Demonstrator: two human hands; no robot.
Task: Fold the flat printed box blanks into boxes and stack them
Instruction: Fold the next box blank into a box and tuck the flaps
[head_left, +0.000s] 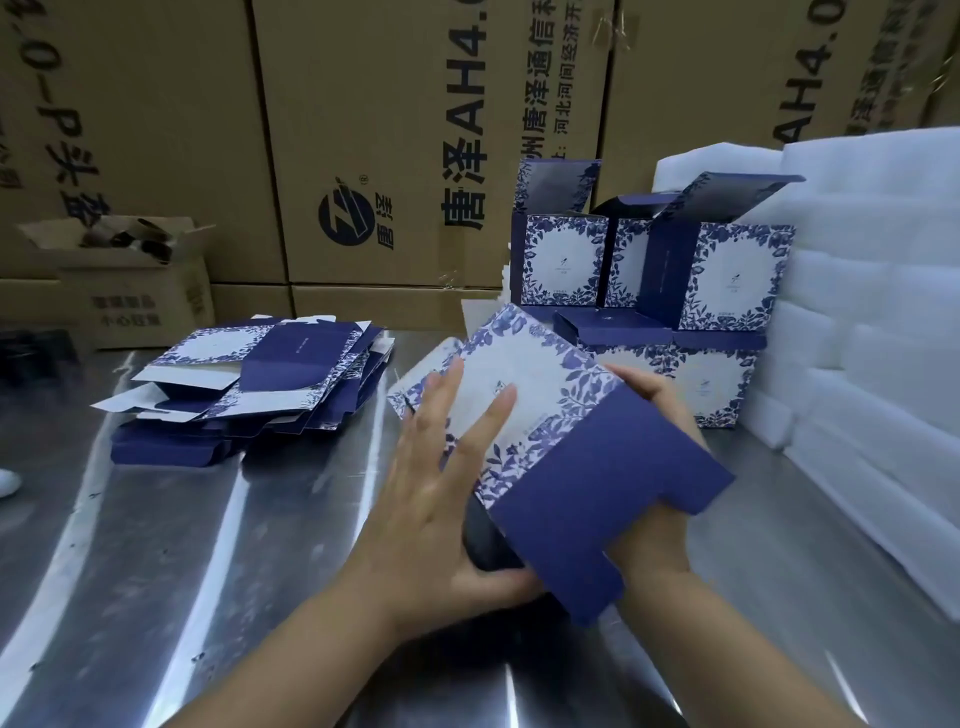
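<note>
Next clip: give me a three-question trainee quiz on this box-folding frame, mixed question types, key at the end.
1. True or false: the pile of flat blanks lies left of the folded boxes.
2. The left hand on the half-folded box is: A) clenched in a fist, B) pressing straight fingers on its printed panel, C) off it.
3. Fill in: the white stack right of the folded boxes is made of ____ sheets.
Key: 1 true; 2 B; 3 foam.

Flat blanks left on table, folded boxes stacked right, foam sheets beside them
</note>
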